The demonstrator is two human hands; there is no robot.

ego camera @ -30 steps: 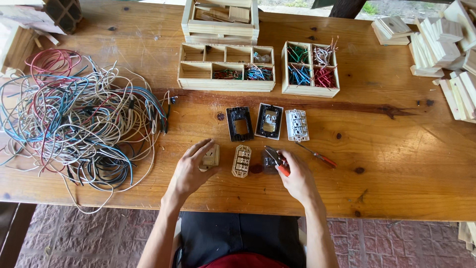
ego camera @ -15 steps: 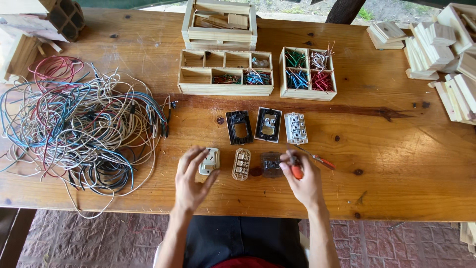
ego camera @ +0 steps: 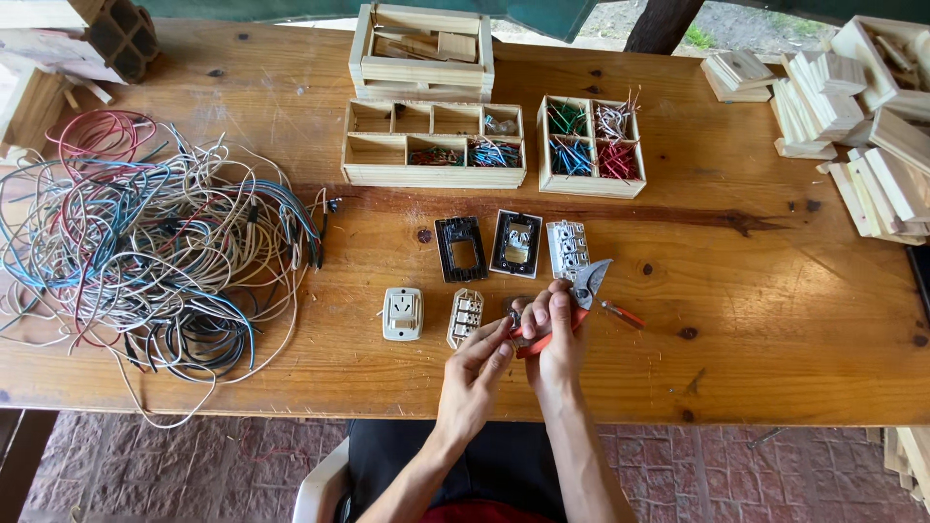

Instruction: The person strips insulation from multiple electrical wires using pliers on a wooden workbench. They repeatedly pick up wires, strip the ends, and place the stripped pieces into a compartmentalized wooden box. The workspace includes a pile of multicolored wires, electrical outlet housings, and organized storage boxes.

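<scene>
**Pliers raised over the worktop**

My right hand (ego camera: 554, 324) is wrapped around red-handled pliers (ego camera: 572, 305), long axis slanting, tip pointing up-right toward the grey switch module (ego camera: 568, 249). My left hand (ego camera: 480, 373) pinches a small part (ego camera: 513, 312) at the handles; what it is, I cannot make out.

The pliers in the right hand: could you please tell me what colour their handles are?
Red-orange handles on the pliers, with grey metal jaws, seen in the head view.
</scene>
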